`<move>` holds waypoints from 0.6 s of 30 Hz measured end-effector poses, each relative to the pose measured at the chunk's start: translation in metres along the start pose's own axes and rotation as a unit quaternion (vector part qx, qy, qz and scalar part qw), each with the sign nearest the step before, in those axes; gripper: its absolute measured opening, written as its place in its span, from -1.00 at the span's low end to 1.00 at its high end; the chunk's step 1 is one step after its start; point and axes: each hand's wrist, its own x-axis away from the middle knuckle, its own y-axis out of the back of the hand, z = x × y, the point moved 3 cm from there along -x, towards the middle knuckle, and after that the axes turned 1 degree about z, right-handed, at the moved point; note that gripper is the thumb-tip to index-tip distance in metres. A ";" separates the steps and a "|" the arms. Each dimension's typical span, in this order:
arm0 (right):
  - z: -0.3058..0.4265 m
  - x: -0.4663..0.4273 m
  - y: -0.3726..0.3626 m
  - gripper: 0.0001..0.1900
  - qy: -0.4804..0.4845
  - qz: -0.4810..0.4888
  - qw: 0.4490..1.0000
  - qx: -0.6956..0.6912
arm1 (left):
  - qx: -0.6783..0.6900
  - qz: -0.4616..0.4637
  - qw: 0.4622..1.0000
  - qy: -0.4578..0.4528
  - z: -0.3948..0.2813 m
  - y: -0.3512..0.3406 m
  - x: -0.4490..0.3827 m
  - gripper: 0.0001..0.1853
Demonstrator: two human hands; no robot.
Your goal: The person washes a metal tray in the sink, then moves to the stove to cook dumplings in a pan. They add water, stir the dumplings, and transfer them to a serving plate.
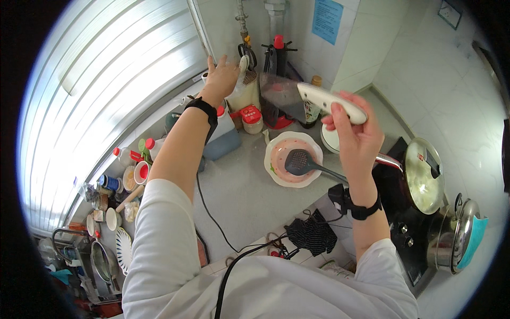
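My right hand (352, 123) grips the pale riveted handle of a broad-bladed kitchen knife (285, 95). Its blade is blurred and points left over the back of the counter. At the window sill, my left hand (223, 77) reaches out with fingers apart. Just right of it a pale-handled utensil (244, 63) stands in a holder with a perforated brown top (250, 77); whether the fingers touch it I cannot tell. Below the knife sits a wavy-rimmed bowl (271, 175), pink inside, with a dark slotted turner (299, 161) lying across it.
A red-lidded jar (252, 119) and a bottle (312, 113) stand at the back. On the right are a lidded pan (424, 179) on a black cooktop (386, 199) and a steel pot (446, 243). Cups and jars line the sill; a black cable (211, 219) crosses the counter.
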 end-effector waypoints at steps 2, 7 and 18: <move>-0.002 -0.018 -0.011 -0.75 0.026 -0.004 0.999 -0.026 | -0.040 0.020 0.998 -0.040 0.001 -0.002 0.000 -0.54; -0.025 -0.054 -0.047 -0.75 0.073 0.011 0.991 -0.108 | -0.061 0.007 0.989 -0.134 0.012 -0.006 0.017 -0.79; -0.130 -0.110 -0.135 -0.75 0.157 0.044 0.982 0.093 | -0.061 -0.038 0.988 -0.134 0.017 -0.002 0.028 -0.86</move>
